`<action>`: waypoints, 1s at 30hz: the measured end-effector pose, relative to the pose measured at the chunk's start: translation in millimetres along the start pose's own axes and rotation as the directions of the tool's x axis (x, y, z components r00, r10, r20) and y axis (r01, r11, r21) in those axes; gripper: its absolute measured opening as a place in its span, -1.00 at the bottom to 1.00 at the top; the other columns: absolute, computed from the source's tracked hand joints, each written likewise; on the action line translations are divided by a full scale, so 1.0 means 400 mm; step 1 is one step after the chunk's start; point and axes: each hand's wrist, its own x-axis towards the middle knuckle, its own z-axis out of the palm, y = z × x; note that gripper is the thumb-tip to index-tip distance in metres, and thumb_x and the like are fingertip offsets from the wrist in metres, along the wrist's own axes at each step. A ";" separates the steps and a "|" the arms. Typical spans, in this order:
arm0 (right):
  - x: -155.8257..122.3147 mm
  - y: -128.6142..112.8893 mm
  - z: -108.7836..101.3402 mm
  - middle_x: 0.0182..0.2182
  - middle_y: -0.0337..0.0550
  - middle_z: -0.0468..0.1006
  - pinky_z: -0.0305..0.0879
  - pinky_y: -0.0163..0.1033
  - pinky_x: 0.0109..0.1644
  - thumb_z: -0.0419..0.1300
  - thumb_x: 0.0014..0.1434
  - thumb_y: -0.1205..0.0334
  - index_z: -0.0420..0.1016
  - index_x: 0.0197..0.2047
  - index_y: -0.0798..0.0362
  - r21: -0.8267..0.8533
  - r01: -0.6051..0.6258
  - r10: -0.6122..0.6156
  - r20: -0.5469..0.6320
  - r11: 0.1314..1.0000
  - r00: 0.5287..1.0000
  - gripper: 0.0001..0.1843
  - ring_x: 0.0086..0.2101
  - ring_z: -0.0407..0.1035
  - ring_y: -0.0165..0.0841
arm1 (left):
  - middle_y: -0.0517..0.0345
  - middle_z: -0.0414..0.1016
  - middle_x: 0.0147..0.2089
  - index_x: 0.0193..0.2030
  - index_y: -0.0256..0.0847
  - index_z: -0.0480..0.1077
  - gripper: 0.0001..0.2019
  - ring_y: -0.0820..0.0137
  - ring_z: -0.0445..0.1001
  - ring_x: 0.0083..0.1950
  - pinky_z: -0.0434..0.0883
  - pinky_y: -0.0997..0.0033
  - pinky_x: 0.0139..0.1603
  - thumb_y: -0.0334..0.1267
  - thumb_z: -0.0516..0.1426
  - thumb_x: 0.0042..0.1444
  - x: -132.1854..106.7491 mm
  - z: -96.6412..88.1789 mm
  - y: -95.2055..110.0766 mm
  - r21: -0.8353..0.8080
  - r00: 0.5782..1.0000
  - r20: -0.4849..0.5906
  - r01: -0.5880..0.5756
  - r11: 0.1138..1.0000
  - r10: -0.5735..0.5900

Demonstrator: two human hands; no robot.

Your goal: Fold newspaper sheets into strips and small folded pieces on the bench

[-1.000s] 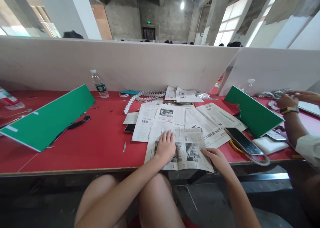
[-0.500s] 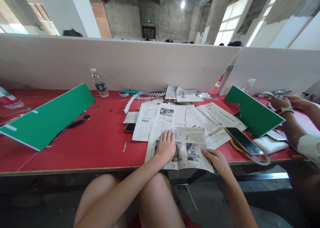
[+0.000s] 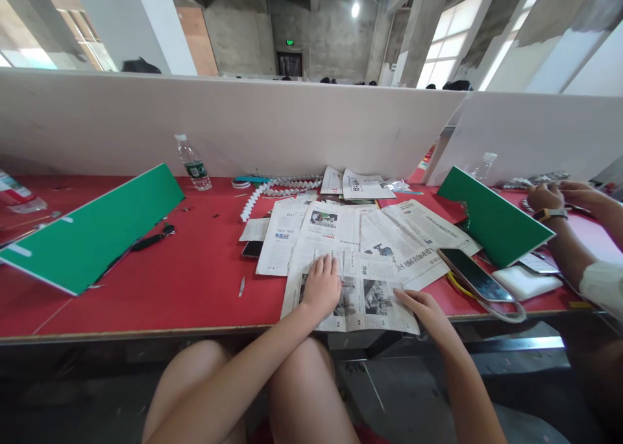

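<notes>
My left hand (image 3: 321, 288) lies flat and open on a newspaper sheet (image 3: 370, 298) at the near edge of the red table (image 3: 185, 282), fingers pointing away from me. My right hand (image 3: 426, 311) is at the sheet's lower right edge. Its fingers are curled and pinch the paper there. More newspaper pages (image 3: 409, 233) are spread behind this sheet. My bare knees show below the table edge.
Green boards lean at the left (image 3: 97, 226) and right (image 3: 489, 217). A water bottle (image 3: 193, 163) and a folded paper chain (image 3: 272, 187) stand near the white divider (image 3: 243, 126). A phone (image 3: 474, 275) and white pack (image 3: 523, 282) lie right. A co-worker's hands (image 3: 549, 197) work at far right.
The front newspaper sheet has slid slightly toward me, uncovering a picture on the page behind it. My right hand shifted a little down with it. The co-worker's hands moved.
</notes>
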 end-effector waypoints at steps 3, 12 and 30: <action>-0.003 0.002 0.002 -0.58 -0.14 0.46 0.15 -0.30 -0.48 0.20 -0.08 -0.18 0.54 -0.44 0.15 0.030 0.018 -0.019 0.026 0.999 0.999 -0.51 -0.50 0.30 -0.31 | -0.16 0.35 0.12 0.15 -0.38 0.26 -0.60 0.16 0.29 0.11 0.26 0.17 0.07 -0.25 -0.10 0.25 0.001 -0.020 0.005 0.018 0.999 -0.028 -0.039 0.999 0.040; 0.030 0.015 0.004 -0.63 -0.19 0.38 0.06 -0.33 -0.51 0.14 -0.01 -0.14 0.46 -0.52 0.14 -0.143 0.106 -0.127 -0.151 0.984 0.980 -0.55 -0.53 0.23 -0.37 | -0.01 0.47 -0.10 -0.03 -0.25 0.37 -0.67 0.25 0.40 -0.08 0.31 0.25 -0.08 -0.24 -0.15 0.30 0.036 -0.085 -0.004 -0.051 0.999 0.024 -0.037 0.998 0.038; 0.090 0.008 -0.009 -0.68 -0.24 0.28 0.00 -0.31 -0.50 0.11 -0.06 -0.12 0.34 -0.63 0.09 -0.202 0.081 -0.116 -0.166 0.976 0.979 -0.58 -0.56 0.15 -0.40 | 0.11 -0.05 0.40 0.35 -0.13 -0.01 -0.50 0.05 -0.15 0.40 -0.01 0.05 0.32 -0.14 -0.23 0.29 0.009 0.005 -0.010 -0.116 0.990 0.138 -0.002 0.993 0.018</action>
